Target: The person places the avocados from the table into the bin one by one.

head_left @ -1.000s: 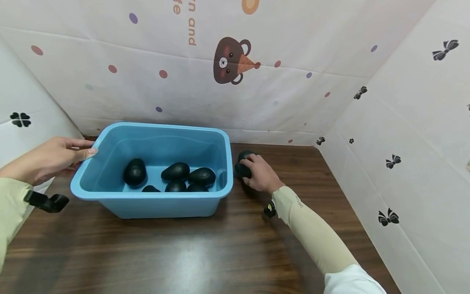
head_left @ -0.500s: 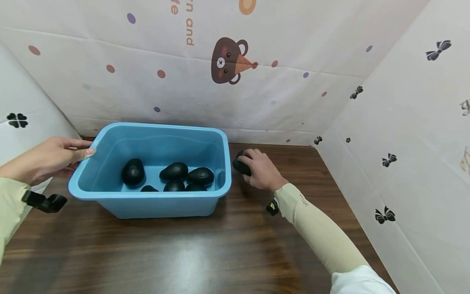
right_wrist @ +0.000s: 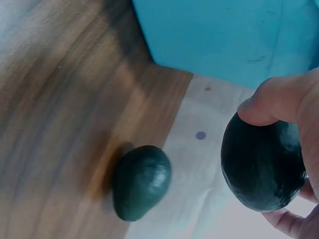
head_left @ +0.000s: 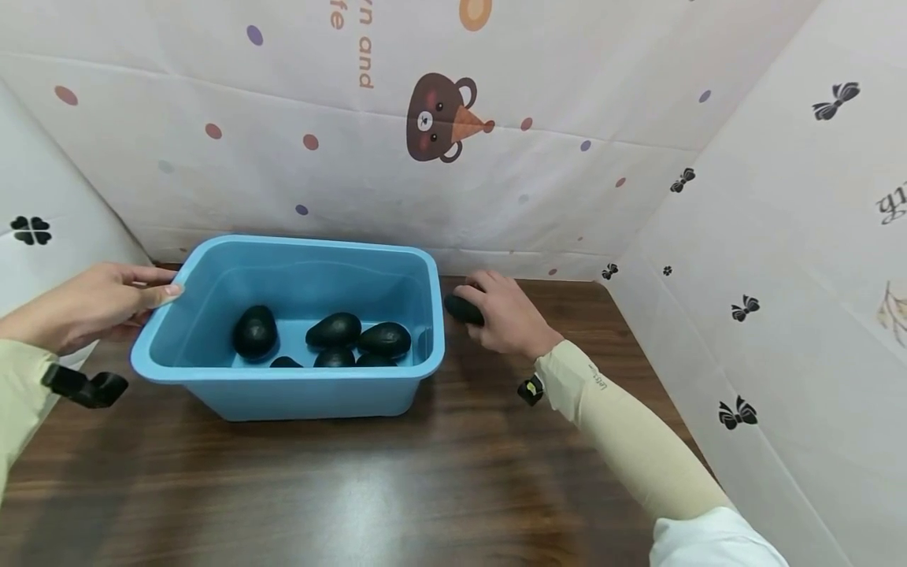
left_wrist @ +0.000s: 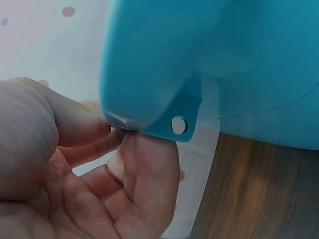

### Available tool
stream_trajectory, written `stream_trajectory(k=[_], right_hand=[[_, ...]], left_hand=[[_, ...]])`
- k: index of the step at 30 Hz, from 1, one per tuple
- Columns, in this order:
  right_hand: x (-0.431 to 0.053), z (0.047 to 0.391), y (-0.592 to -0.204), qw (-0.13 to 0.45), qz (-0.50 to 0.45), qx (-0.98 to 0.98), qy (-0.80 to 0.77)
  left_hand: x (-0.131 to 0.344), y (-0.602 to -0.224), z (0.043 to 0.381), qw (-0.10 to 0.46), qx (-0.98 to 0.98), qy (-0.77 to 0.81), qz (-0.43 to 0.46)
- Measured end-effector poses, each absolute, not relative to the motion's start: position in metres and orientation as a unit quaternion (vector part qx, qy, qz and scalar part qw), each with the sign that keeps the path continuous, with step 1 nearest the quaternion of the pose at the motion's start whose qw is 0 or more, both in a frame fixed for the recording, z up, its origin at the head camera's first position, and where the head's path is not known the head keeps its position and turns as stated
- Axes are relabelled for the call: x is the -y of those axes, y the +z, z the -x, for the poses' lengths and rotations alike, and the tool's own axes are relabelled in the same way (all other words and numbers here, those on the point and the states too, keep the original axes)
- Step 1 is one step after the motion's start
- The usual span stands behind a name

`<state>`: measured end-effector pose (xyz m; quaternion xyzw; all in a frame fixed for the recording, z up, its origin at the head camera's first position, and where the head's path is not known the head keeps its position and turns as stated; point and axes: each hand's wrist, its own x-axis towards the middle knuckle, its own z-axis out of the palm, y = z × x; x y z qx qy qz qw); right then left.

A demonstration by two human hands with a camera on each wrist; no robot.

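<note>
My left hand point(head_left: 99, 305) pinches the left rim of a blue plastic tub point(head_left: 305, 398); in the left wrist view the thumb lies over the rim and curled fingers sit beneath it, next to a tab with a hole. Several dark green avocados, among them one avocado point(head_left: 255, 332) on the left, lie inside the tub. Just past its right end, my right hand point(head_left: 509, 319) grips another avocado point(right_wrist: 261, 164) between thumb and fingers. A further avocado point(right_wrist: 142, 183) rests on the wooden table in the right wrist view; the head view does not show it.
The brown wooden table point(head_left: 298, 488) extends in front of the tub. A white patterned sheet point(head_left: 368, 189) stands right behind the tub, and similar white sheets rise at the left and right sides.
My right hand has lifted the avocado off the table and shifted slightly up and away, with the avocado now near the tub's right rim. My left hand stays on the rim.
</note>
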<state>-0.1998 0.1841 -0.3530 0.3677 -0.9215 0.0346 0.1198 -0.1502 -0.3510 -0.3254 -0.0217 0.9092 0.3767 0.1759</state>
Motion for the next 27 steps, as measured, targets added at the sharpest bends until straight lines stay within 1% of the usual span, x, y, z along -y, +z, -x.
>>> stream_trajectory(k=[16, 27], right_hand=[[-0.172, 0.198, -0.308, 0.130, -0.373, 0.918, 0.040], [-0.149, 0.194, -0.284, 0.118, -0.373, 0.918, 0.073]], left_hand=[[0.351, -0.326, 0.154, 0.174, -0.907, 0.383, 0.024], [0.352, -0.325, 0.154, 0.176, -0.904, 0.388, 0.021]])
